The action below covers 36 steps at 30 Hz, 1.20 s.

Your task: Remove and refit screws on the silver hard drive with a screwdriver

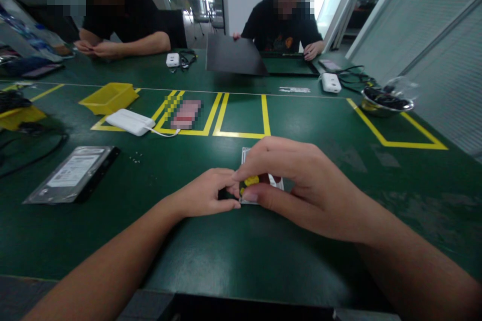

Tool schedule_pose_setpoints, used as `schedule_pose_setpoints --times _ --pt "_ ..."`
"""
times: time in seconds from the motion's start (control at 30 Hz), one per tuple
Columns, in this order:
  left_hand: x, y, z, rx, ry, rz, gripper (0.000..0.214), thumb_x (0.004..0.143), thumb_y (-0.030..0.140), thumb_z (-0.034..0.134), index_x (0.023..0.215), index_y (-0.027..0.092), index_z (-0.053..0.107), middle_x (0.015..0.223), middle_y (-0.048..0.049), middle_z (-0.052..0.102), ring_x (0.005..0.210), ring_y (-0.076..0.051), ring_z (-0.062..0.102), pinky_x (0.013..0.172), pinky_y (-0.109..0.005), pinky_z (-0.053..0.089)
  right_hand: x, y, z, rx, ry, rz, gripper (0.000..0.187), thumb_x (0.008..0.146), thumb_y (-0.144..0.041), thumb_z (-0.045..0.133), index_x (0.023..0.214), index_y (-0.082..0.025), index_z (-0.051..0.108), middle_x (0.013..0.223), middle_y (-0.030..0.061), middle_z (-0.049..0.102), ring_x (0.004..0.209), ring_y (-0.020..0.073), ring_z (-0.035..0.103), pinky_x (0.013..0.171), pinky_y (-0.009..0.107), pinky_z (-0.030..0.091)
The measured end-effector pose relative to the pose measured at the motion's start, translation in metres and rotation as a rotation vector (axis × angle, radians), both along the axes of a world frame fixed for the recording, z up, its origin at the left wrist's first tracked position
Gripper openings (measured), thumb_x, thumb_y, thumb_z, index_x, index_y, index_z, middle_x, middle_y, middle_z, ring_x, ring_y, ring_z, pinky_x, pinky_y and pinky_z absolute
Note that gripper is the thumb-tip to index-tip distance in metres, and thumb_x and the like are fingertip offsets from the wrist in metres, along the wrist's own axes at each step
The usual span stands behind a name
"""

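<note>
Both my hands meet at the middle of the green table (pixel 241 251). My left hand (pixel 207 194) is curled, its fingers pinched on a small black part at the edge of a flat silvery component (pixel 246 153) that lies under my hands. My right hand (pixel 297 185) is closed over that component, thumb and fingers pinching a small yellow-handled tool (pixel 251 180). Most of the component is hidden by my fingers.
A hard drive (pixel 73 173) lies at the left with several tiny screws (pixel 135 158) beside it. Farther back are a white power bank (pixel 130 121), a yellow tray (pixel 109 96), yellow tape boxes and a metal bowl (pixel 386 103). Two other people sit across the table.
</note>
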<state>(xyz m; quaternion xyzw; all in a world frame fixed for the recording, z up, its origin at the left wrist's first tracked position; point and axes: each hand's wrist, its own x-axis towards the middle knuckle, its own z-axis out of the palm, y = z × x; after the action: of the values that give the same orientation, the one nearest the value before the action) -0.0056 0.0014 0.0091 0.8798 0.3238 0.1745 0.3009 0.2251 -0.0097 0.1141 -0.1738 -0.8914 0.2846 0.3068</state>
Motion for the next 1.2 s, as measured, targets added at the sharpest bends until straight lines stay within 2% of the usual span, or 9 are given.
schedule_pose_setpoints --times 0.13,0.4,0.5,0.6,0.7,0.83,1.03,1.2 --pt "0.0003 0.0005 -0.0001 0.052 0.007 -0.008 0.017 0.085 0.032 0.064 0.078 0.016 0.065 0.083 -0.0017 0.066 0.08 -0.018 0.062 0.074 -0.03 0.047 0.0014 -0.0008 0.0001 -0.013 -0.018 -0.026 0.017 0.093 -0.013 0.057 0.107 -0.014 0.067 0.102 0.0028 0.07 0.089 0.0108 0.061 0.081 0.023 0.048" --pt "-0.0004 0.0004 -0.0033 0.041 0.02 0.015 0.019 0.084 0.036 0.066 0.08 0.017 0.064 0.087 -0.0025 0.071 0.082 -0.018 0.065 0.076 -0.031 0.048 0.0019 -0.0019 -0.0023 -0.001 -0.012 -0.054 0.022 0.093 -0.01 0.052 0.109 -0.018 0.066 0.11 0.0034 0.071 0.098 0.0134 0.064 0.088 0.026 0.05" --pt "-0.0004 -0.0006 -0.0039 0.053 0.028 0.032 0.021 0.086 0.038 0.065 0.081 0.017 0.064 0.086 -0.0028 0.071 0.083 -0.019 0.065 0.077 -0.031 0.049 -0.0005 -0.002 -0.0036 0.059 0.006 -0.096 0.016 0.094 -0.016 0.056 0.103 -0.017 0.069 0.107 0.0059 0.067 0.101 0.0144 0.061 0.087 0.026 0.049" --pt "-0.0003 -0.0017 -0.0038 0.048 0.042 0.042 0.022 0.087 0.038 0.064 0.084 0.017 0.066 0.089 -0.0029 0.07 0.087 -0.019 0.065 0.08 -0.031 0.051 -0.0031 -0.0017 -0.0062 0.094 0.034 -0.152 0.014 0.095 -0.024 0.06 0.098 -0.017 0.072 0.1 0.0057 0.062 0.095 0.0141 0.058 0.08 0.026 0.048" --pt "-0.0004 -0.0014 -0.0036 0.044 0.044 0.033 0.023 0.087 0.04 0.063 0.083 0.018 0.067 0.09 -0.0029 0.071 0.089 -0.02 0.065 0.082 -0.032 0.051 -0.0048 -0.0018 -0.008 0.076 0.06 -0.128 0.013 0.095 -0.02 0.058 0.096 -0.017 0.071 0.092 0.0038 0.062 0.087 0.0125 0.057 0.077 0.025 0.048" --pt "-0.0002 0.0002 -0.0036 0.055 0.016 0.034 0.024 0.084 0.041 0.065 0.077 0.018 0.065 0.082 -0.0017 0.07 0.081 -0.019 0.064 0.079 -0.032 0.051 -0.0048 -0.0021 -0.0073 0.085 0.062 -0.1 0.014 0.096 -0.017 0.056 0.098 -0.014 0.069 0.092 0.004 0.066 0.088 0.0121 0.059 0.078 0.025 0.049" --pt "0.0001 0.0008 -0.0049 0.01 0.023 0.05 0.023 0.082 0.04 0.068 0.079 0.017 0.067 0.084 -0.0027 0.071 0.081 -0.019 0.065 0.075 -0.031 0.051 -0.0026 -0.0013 -0.0067 0.102 0.061 -0.058 0.023 0.095 -0.009 0.05 0.108 -0.015 0.068 0.108 0.0052 0.073 0.103 0.0137 0.064 0.095 0.03 0.049" --pt "-0.0006 0.0003 -0.0057 -0.002 0.036 0.069 0.026 0.082 0.043 0.069 0.076 0.018 0.067 0.082 -0.0025 0.071 0.084 -0.02 0.065 0.076 -0.032 0.051 -0.0012 -0.0016 -0.0065 0.053 0.034 -0.02 0.03 0.094 -0.005 0.045 0.112 -0.017 0.067 0.118 0.0055 0.072 0.112 0.0137 0.064 0.1 0.031 0.049"
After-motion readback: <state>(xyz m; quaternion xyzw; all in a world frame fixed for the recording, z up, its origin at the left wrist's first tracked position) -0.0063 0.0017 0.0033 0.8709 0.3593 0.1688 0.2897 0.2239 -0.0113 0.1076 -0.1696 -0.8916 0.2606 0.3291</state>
